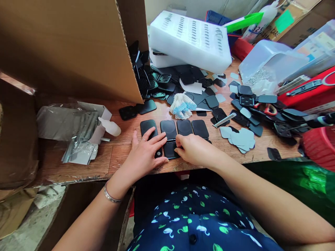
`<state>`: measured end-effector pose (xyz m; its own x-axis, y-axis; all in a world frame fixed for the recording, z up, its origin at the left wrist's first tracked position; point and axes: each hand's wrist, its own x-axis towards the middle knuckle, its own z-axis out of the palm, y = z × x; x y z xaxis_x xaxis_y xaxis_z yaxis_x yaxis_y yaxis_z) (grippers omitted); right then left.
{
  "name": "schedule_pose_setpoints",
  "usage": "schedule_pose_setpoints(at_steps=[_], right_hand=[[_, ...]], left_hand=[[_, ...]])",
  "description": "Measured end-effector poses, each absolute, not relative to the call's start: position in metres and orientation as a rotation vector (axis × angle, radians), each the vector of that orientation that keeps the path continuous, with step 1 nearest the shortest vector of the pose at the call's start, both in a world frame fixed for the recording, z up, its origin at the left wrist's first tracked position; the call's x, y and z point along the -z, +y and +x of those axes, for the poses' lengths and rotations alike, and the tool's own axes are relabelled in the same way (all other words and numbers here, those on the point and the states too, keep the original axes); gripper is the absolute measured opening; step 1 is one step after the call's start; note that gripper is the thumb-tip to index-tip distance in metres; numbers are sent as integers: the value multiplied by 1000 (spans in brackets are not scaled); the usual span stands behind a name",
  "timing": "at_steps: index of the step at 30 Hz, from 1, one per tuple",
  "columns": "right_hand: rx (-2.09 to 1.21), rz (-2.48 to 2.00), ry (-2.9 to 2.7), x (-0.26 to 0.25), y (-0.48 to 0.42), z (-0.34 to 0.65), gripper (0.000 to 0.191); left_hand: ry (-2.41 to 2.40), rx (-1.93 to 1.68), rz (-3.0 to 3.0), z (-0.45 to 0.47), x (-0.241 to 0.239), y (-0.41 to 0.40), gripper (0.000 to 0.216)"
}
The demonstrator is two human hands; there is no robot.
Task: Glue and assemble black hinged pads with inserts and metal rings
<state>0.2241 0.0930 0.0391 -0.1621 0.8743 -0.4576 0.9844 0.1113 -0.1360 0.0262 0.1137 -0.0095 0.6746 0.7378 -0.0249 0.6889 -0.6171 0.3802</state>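
A row of black hinged two-panel pieces lies unfolded near the table's front edge. My left hand (149, 150), fingers spread and flat, rests on the leftmost piece (148, 127) and reaches the one beside it. My right hand (192, 148) is closed, its thumb and curled fingers at the lower panel of the second piece (168, 129). What its fingertips hold, if anything, is hidden. Two more pieces, a third (184, 127) and a fourth (200, 129), lie partly beneath the right hand. Behind the row sits a crumpled white and blue cloth (182, 105).
A tall cardboard box (65, 48) stands at back left. White foam (190, 38) with slots lies behind piled black parts (188, 75). Thin grey plates (239, 138) and a clear bin (272, 59) are right. A small white squeeze bottle (111, 127) lies by bagged bolts (81, 129).
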Motion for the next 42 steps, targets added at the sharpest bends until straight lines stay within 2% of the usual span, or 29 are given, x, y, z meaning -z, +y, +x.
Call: schedule_pose_setpoints(at_steps=[6, 11, 14, 18, 27, 37, 42], right_hand=[[548, 2018, 2187, -55, 92, 242, 17], [499, 2143, 2447, -52, 66, 276, 16], [309, 2002, 2745, -36, 46, 275, 29], [73, 1550, 2994, -7, 32, 248, 45], [-331, 1542, 3060, 30, 29, 220, 43], [-449, 1562, 3119, 35, 31, 218, 41], [-239, 1628, 3101, 33, 31, 219, 41]], left_hand=[[1133, -178, 2527, 26, 8, 113, 66], [1130, -170, 2512, 25, 8, 114, 65], [1130, -161, 2504, 25, 9, 114, 67], [1156, -133, 2509, 27, 8, 115, 64], [1171, -94, 2588, 31, 6, 106, 64], [1159, -98, 2697, 31, 7, 101, 53], [1147, -159, 2703, 27, 17, 106, 49]])
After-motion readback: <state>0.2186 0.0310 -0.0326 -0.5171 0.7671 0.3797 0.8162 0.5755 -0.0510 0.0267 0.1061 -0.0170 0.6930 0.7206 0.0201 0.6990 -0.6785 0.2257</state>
